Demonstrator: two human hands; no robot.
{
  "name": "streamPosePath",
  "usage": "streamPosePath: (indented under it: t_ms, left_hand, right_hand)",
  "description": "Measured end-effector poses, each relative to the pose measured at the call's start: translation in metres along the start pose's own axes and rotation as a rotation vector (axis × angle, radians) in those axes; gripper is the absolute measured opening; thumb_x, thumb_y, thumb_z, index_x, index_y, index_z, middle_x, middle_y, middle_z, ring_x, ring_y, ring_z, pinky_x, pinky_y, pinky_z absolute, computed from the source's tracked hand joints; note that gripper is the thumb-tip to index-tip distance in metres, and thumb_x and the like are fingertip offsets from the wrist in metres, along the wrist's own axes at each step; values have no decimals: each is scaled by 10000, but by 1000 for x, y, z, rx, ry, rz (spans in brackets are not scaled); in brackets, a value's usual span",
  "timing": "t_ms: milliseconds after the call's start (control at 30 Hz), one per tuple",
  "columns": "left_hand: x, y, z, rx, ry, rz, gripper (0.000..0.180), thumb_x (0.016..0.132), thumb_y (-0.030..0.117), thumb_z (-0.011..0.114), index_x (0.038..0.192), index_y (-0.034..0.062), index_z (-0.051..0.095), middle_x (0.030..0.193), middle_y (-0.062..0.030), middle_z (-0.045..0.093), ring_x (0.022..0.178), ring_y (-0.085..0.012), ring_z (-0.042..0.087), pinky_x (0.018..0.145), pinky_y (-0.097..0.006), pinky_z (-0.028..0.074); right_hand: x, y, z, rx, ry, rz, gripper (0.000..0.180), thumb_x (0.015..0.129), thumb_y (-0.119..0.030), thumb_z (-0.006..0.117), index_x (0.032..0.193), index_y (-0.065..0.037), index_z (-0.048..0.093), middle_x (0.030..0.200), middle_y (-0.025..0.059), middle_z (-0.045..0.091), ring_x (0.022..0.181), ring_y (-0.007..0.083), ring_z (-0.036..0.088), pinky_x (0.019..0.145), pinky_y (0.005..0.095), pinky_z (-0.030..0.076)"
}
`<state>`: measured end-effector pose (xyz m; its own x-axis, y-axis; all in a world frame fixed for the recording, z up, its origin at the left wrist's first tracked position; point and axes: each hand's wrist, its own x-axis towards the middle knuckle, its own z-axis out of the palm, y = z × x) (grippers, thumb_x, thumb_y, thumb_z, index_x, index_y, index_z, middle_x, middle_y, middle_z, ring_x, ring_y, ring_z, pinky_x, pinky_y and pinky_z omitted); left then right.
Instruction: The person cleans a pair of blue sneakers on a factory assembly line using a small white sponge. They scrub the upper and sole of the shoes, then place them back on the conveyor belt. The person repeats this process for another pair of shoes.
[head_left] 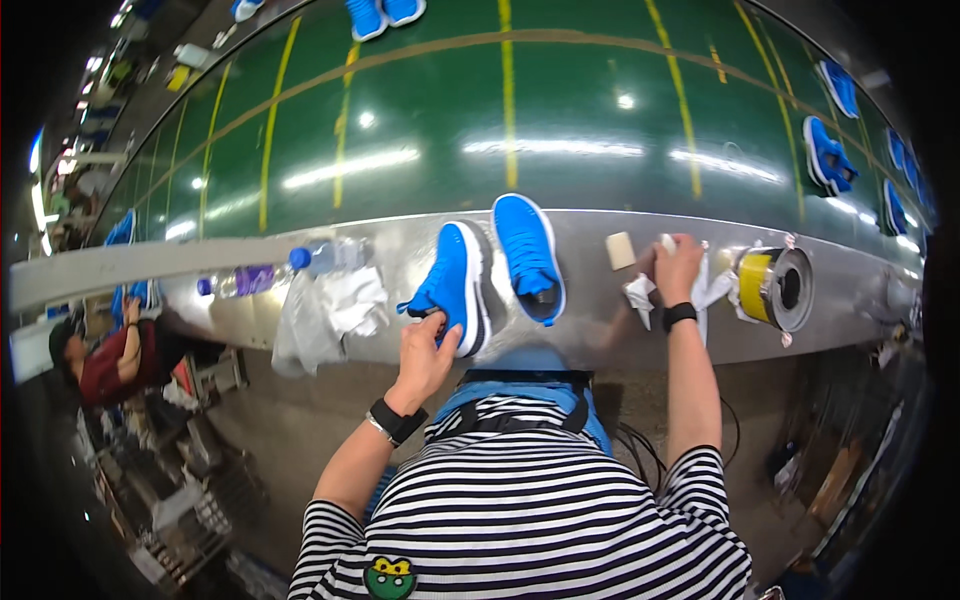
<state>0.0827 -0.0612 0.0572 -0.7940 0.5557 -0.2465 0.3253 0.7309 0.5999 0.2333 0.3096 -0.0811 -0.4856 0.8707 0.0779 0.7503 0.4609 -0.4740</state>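
Two blue sneakers with white soles lie side by side on the metal ledge in front of me. The left sneaker (pixel 450 270) tilts onto its side, its dark-marked sole edge showing. My left hand (pixel 424 352) grips it at the heel, fingers at the collar and thumb by the sole. Toe pointing away from me, the right sneaker (pixel 523 250) rests untouched. Farther right, my right hand (pixel 678 265) is closed on a small white piece, mostly covered by the fingers. Beside that hand are a cream block (pixel 620 250) and crumpled white tissue (pixel 640 298).
Beyond the ledge runs a green conveyor belt (pixel 560 110) with yellow lines and more blue sneakers (pixel 828 155). A yellow-banded can (pixel 775 288) stands at right. Bottles (pixel 325 257) and a plastic bag (pixel 305 325) lie left, beneath a pale bar (pixel 150 268). A co-worker (pixel 125 355) is far left.
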Motion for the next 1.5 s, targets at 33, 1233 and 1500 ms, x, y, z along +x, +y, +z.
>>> streamPosePath:
  t_ms: [33, 1233, 1500]
  left_hand:
    - [-2, 9, -9, -45, -61, -57, 221, 817, 195, 635, 800, -16, 574, 695, -150, 587, 639, -291, 556, 623, -371, 404]
    - [7, -11, -87, -329, -514, -57, 298, 799, 253, 651, 845, -30, 569, 636, -193, 574, 568, -325, 593, 546, -402, 446]
    - [35, -3, -88, -188, -582, 56, 315, 805, 264, 639, 860, -39, 574, 672, -223, 599, 625, -387, 606, 576, -441, 467]
  right_hand:
    - [3, 11, -4, -13, -43, -4, 363, 726, -194, 745, 992, -42, 551, 980, 190, 523, 934, 368, 513, 812, 437, 421]
    - [-143, -276, -82, 661, -1102, -20, 187, 922, -134, 568, 1043, 9, 571, 908, 60, 589, 862, 93, 540, 769, 254, 451]
    - [-129, -264, -65, 718, -1261, 204, 233, 873, -192, 619, 977, 13, 585, 746, 60, 596, 705, 105, 558, 658, 284, 470]
